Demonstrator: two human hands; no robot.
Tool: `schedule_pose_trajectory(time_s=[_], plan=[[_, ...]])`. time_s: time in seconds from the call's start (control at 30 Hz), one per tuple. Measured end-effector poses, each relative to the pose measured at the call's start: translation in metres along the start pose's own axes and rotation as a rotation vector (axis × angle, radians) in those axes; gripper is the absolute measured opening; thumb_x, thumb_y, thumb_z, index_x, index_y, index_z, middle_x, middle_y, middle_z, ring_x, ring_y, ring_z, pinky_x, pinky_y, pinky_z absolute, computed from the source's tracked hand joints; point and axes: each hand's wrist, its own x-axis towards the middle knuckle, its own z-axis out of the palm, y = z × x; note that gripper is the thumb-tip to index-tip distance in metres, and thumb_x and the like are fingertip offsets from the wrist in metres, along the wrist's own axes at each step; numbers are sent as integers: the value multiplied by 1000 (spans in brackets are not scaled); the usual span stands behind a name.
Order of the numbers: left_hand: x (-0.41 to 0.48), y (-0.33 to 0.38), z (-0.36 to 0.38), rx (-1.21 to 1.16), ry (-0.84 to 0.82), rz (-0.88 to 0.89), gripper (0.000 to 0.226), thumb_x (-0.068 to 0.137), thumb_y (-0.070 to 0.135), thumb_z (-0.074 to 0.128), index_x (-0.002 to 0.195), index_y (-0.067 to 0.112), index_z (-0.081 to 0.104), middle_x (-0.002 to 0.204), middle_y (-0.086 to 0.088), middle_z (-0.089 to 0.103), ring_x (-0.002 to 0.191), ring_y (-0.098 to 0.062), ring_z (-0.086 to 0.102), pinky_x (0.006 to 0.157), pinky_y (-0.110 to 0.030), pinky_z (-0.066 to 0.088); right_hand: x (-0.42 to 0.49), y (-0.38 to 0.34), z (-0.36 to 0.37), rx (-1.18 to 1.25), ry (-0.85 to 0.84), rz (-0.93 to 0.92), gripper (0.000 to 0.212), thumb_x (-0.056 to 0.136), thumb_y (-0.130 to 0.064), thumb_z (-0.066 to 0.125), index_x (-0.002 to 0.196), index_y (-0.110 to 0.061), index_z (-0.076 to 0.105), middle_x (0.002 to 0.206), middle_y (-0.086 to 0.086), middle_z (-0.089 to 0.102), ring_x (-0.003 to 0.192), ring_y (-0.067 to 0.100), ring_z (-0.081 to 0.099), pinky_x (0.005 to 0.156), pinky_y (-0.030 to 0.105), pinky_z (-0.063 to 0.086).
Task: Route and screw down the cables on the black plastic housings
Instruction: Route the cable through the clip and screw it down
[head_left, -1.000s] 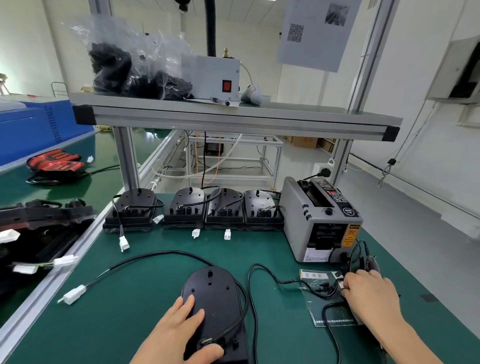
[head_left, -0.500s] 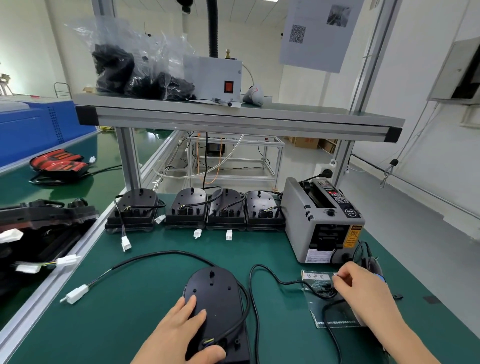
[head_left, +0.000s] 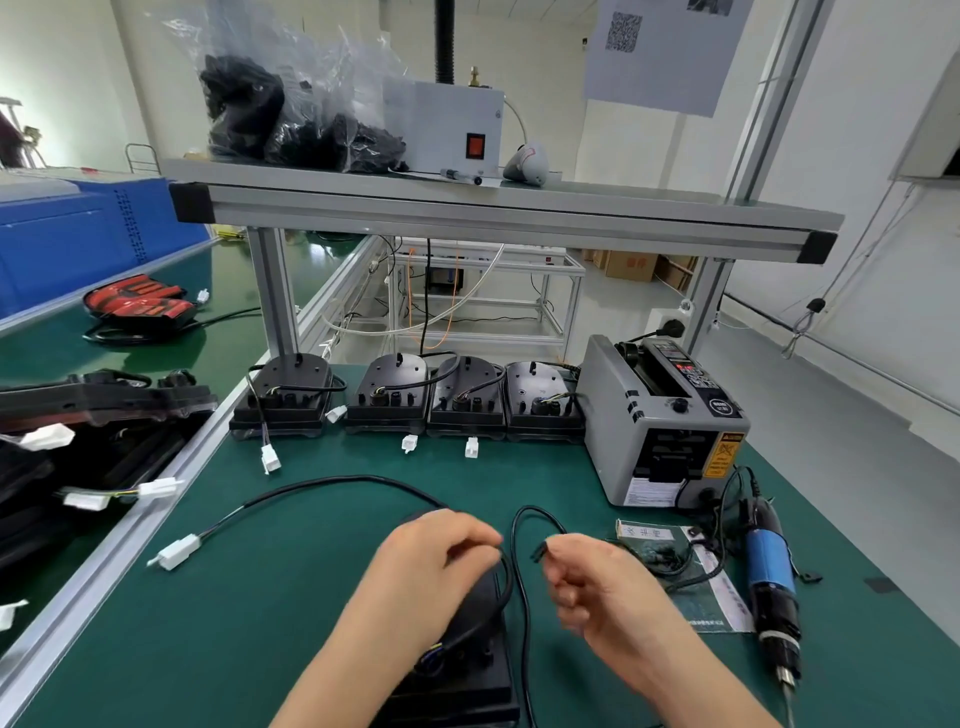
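Observation:
A black plastic housing (head_left: 467, 670) lies on the green mat in front of me, its top hidden under my left hand (head_left: 436, 561). That hand's fingers curl down at the housing's right edge, where the black cable (head_left: 322, 486) runs along it, and appear to pinch the cable; the view there is blurred. The cable loops left to a white connector (head_left: 179, 552). My right hand (head_left: 597, 582) is just right of the housing and pinches a small black clip (head_left: 539, 552) between thumb and fingertips.
An electric screwdriver (head_left: 769, 571) lies at the right beside a clear parts bag (head_left: 670, 556). A grey tape dispenser (head_left: 660, 426) stands behind them. Several wired housings (head_left: 462, 400) line the back under the shelf frame. More black parts fill the left bench.
My right hand left the parts bag and came left toward the housing with a small black clip. My left hand slid up over the housing's top and curled its fingers at the cable.

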Motion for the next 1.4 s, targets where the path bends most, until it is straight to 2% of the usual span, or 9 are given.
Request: schedule_pose_trajectory(time_s=[0.13, 0.33, 0.5, 0.63, 0.7, 0.8, 0.9, 1.23, 1.4], plan=[[6, 7, 12, -229, -41, -91, 13, 77, 25, 76, 80, 35, 70, 78, 19, 70, 71, 5, 62, 69, -11, 45, 0, 7, 14, 133, -15, 33, 16, 64, -19, 69, 65, -13, 55, 58, 1, 47, 43, 7, 32, 37, 15, 20], [7, 8, 6, -401, -92, -173, 18, 85, 8, 66, 78, 23, 74, 71, 4, 73, 65, -2, 66, 58, -16, 50, 0, 10, 17, 79, -3, 3, 15, 64, -20, 68, 69, -12, 56, 59, 1, 47, 44, 7, 32, 37, 16, 19], [6, 4, 8, -173, -107, -103, 18, 92, 27, 56, 77, 31, 64, 70, 12, 69, 58, -1, 60, 60, -16, 47, 1, 14, 16, -92, 8, -85, 14, 86, -10, 61, 72, -8, 56, 58, 2, 56, 44, 8, 40, 39, 17, 27], [8, 0, 8, -112, -119, -94, 19, 94, 31, 52, 76, 32, 59, 69, 12, 67, 56, -2, 59, 60, -16, 46, -3, 19, 10, -460, 99, -444, 19, 81, -4, 71, 88, -21, 65, 75, -7, 67, 64, 7, 57, 58, 16, 44], [9, -1, 6, -140, -137, -119, 19, 94, 29, 51, 76, 29, 60, 67, 10, 68, 53, -3, 58, 59, -16, 45, -3, 22, 5, -800, 99, -720, 22, 81, -15, 70, 96, -31, 64, 88, -14, 67, 78, 3, 60, 70, 12, 45], [11, 1, 5, -186, -182, -151, 22, 95, 25, 50, 75, 25, 60, 62, 6, 68, 50, -6, 57, 57, -16, 44, 2, 22, 0, -1151, 116, -1077, 12, 86, -25, 60, 97, -22, 66, 91, -14, 64, 83, 2, 58, 74, 15, 46], [9, 3, 2, -246, -218, -199, 25, 96, 22, 49, 73, 22, 59, 59, 3, 67, 50, -8, 57, 55, -17, 44, 4, 18, 0, -1203, 112, -1198, 15, 89, -26, 58, 94, -15, 69, 89, -9, 66, 82, 6, 59, 76, 14, 46], [4, 0, -13, -259, -268, -187, 20, 94, 20, 50, 77, 14, 58, 58, 6, 60, 61, -17, 56, 60, -27, 44, -9, 11, 19, -1023, 79, -913, 21, 79, -38, 57, 85, -21, 68, 81, -19, 60, 75, 2, 58, 67, 23, 48], [-3, 1, -12, -232, -230, -161, 20, 94, 20, 51, 76, 18, 62, 58, 6, 63, 55, -11, 54, 56, -21, 44, -13, 14, 22, -1058, 131, -873, 10, 74, -33, 61, 74, -23, 62, 70, -13, 56, 66, 5, 55, 60, 20, 44]])
